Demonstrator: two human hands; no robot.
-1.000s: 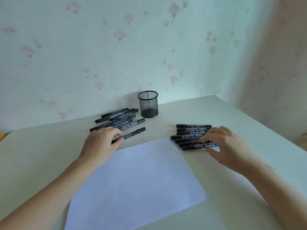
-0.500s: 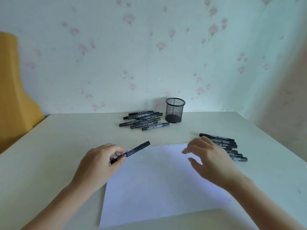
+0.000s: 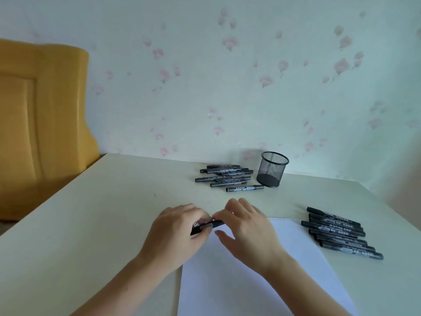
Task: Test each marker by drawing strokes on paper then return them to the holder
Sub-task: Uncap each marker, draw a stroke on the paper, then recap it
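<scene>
Head view: left hand (image 3: 175,233) grips black marker (image 3: 208,225), right hand (image 3: 247,229) pinches cap at 3 o'clock; advice: pull straight over paper (image 3: 262,281).

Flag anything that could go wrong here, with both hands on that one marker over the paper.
1. The left hand and right hand meet on the marker near the paper's top edge; a sudden cap release might streak ink.
2. The paper lies loose, so strokes could shift it.
3. The marker group by the mesh holder and the row on the right look alike; tested and untested may get confused.
</scene>
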